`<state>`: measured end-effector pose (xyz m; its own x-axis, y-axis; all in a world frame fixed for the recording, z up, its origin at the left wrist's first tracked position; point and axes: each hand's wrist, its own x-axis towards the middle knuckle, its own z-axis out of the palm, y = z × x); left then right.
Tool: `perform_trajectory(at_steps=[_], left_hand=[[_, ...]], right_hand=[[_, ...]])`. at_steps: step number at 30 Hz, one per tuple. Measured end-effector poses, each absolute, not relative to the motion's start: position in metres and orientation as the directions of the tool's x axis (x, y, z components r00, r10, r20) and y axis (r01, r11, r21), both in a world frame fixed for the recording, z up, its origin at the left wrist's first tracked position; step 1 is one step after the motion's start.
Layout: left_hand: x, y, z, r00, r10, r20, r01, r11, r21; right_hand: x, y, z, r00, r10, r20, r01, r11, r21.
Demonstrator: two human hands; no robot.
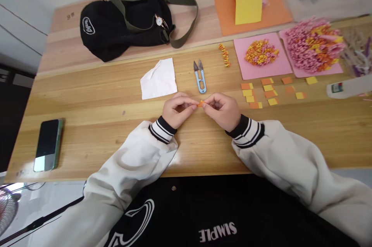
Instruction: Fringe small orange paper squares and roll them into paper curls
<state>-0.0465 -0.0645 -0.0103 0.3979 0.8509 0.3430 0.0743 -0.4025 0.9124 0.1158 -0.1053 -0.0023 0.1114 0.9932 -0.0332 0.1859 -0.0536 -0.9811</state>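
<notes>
Close in, just this side of the blue-handled metal thread snips (200,77): pinching a tiny folded orange paper piece (201,103) between left hand (177,110) and right hand (223,111). Gripping with thumb and forefinger of each hand, clamped on 1 end apiece, other fingers curled in, wrists down on the pale wooden table (101,103). Mid-fold by the look of that grip, pressing or rolling a crease. Any further fold calling for a firm pinch at 1 end and a small, steady turn at the other, without crushing something this slight. Held with its long axis left to right, roughly level, crosswise to the snips' blades. Too small to tell which end is the tip.

Well left of the snips and nearer: a dark smartphone in a green case (48,144), flat, screen up. Just left of the snips, a crumpled white paper tissue (159,79). Right of the snips, small orange and yellow paper squares (255,94) in loose rows. Beyond those, 2 pink paper sheets (241,67) heaped with tiny folded bits. Far behind the snips, leftward, a black fabric bag with olive straps (124,18). Far behind and rightward, a large orange paper sheet (223,7) under a curled yellow paper (247,2).
</notes>
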Motion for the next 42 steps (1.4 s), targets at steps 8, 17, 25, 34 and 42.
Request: perform_trajectory(at_steps=[8,17,25,34,42], left_hand=[[-0.0470,-0.0647,-0.0100,0.401,0.860,0.316,0.102,-0.385,0.917],[-0.0451,-0.0659,-0.0077,0.391,0.875,0.287,0.140,-0.365,0.921],[-0.0453,-0.0649,-0.0092,0.374,0.875,0.308,0.162,-0.388,0.907],[-0.0453,-0.0650,-0.0092,0.376,0.879,0.293,0.168,-0.375,0.912],[-0.0454,-0.0653,-0.0091,0.374,0.883,0.284,0.158,-0.362,0.919]], right_hand=[[0.1154,-0.1060,-0.0016,0.115,0.993,-0.010,0.206,-0.034,-0.978],[0.1153,-0.1089,-0.0015,0.088,0.990,0.113,0.316,0.080,-0.945],[0.1164,-0.1104,-0.0025,0.080,0.980,0.183,0.382,0.139,-0.914],[0.1162,-0.1106,-0.0020,0.073,0.980,0.187,0.397,0.144,-0.907],[0.1160,-0.1105,-0.0025,0.075,0.978,0.196,0.397,0.151,-0.905]])
